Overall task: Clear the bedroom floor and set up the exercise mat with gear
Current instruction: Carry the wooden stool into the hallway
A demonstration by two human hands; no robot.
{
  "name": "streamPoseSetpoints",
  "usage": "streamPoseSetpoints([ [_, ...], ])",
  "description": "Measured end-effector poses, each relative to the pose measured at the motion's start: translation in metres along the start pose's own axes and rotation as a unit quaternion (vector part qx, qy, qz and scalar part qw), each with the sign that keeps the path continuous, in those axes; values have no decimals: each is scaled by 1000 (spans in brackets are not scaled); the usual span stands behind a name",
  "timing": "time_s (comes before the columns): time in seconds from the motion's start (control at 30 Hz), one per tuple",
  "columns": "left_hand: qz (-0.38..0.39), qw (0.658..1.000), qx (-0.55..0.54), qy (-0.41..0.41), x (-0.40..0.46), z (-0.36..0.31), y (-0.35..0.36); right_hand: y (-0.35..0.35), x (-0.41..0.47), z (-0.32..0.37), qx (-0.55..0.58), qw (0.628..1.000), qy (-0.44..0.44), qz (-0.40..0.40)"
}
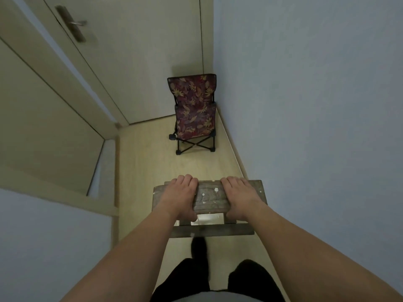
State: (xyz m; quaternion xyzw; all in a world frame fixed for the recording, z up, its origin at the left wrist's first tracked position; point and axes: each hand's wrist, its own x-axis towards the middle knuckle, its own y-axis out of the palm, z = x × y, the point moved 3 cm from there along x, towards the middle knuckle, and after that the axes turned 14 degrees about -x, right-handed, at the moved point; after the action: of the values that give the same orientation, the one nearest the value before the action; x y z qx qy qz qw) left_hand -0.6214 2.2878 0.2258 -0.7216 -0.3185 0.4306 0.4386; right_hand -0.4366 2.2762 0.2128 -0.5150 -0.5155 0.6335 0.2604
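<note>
Left hand [182, 196]: closed over the left part of the wooden stool [210, 198] top, fingers curled over the far edge, thumb under the near edge. Right hand [238, 197]: closed over the right part of the same top, same grip, fingers over the far edge, thumb below. Both hands well apart on the seat board, bare forearms extended forward.

Wooden stool: worn, grey-brown, flecked with white paint; lower crossbar visible beneath the seat. Contact with the floor [141, 166]: cannot tell. Position: in a narrow passage, just beside the right wall [316, 105], ahead of dark-clothed legs [196, 269].

Farther ahead: small folding chair [194, 114] with floral fabric and black frame, upright on the pale wood-look floor, in the corner between the right wall and a closed door [135, 62]. Door handle [75, 23] at upper left. No exercise mat in view.
</note>
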Motion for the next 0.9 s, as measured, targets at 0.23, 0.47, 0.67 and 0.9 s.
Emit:
streamPoseSetpoints([
  [0.23, 21, 999, -21, -23, 128, 57, -52, -39, 141, -55, -15, 1000, -6, 16],
  [0.47, 34, 996, -51, -64, 291, 119, -11, 7, 307, -118, -13, 998, -30, 60],
  [0.67, 53, 993, -78, -71, 450, 199, 116, 147, 472, -152, -29, 994, -39, 93],
  [0.9, 67, 994, -68, -53, 571, 273, 291, 324, 599, -155, -66, 986, -24, 150],
])
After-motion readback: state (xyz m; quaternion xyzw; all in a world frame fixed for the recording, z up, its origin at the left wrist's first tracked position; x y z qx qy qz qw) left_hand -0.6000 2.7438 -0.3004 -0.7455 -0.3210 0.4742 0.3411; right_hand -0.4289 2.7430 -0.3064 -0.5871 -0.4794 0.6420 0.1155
